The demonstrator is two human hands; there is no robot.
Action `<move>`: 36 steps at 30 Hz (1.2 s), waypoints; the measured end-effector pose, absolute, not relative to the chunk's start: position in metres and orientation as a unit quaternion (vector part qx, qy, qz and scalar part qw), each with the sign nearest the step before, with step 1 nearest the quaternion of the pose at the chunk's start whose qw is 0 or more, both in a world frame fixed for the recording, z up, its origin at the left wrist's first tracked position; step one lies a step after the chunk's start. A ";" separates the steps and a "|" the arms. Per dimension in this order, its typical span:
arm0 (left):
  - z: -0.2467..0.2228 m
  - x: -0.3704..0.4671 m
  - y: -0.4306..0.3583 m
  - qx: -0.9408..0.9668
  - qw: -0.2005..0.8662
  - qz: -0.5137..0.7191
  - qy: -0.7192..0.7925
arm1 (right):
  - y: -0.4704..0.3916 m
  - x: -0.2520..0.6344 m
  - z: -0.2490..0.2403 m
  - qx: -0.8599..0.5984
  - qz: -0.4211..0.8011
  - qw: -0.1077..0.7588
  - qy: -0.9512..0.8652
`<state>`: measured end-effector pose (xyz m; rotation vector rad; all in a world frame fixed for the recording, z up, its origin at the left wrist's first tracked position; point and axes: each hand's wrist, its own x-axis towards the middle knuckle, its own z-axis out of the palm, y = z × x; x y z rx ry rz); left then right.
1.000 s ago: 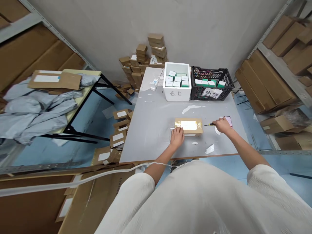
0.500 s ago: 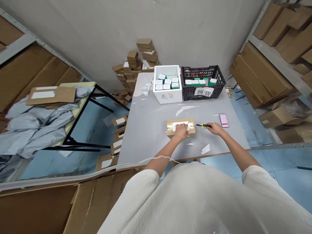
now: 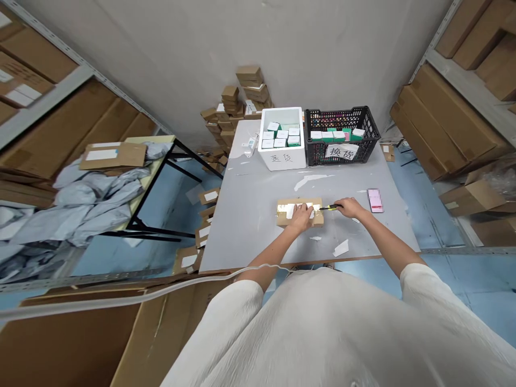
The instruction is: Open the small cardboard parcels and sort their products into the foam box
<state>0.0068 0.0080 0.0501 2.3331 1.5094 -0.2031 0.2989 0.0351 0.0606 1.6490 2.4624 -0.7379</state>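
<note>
My left hand point(image 3: 301, 216) lies palm-down on the parcel point(image 3: 299, 212), fingers spread over its white label, pressing it flat to the table point(image 3: 250, 215); the hand is not clenched. The parcel is a flat brown cardboard box, taped, lying near the table's middle, a little toward my edge. Its long axis runs left to right across my view, parallel to the table's near edge.

My right hand point(image 3: 350, 207) is closed around a knife point(image 3: 331, 207) with a yellow-and-black body. The knife lies nearly level, its long axis in line with the parcel's, tip pointing left at the parcel's right end. Tip and cardboard are touching or just short of it; I cannot tell which.

A pink phone point(image 3: 375, 200) lies just right of my right hand. White paper scraps point(image 3: 341, 248) sit near the table's front edge. At the far end stand a white foam box point(image 3: 281, 137) and, touching it on the right, a black crate point(image 3: 341, 135), both holding small white-and-green cartons.
</note>
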 end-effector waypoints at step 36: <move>0.047 0.002 0.004 0.823 0.182 -0.011 0.537 | -0.017 0.300 0.040 0.606 -0.558 -0.152 0.546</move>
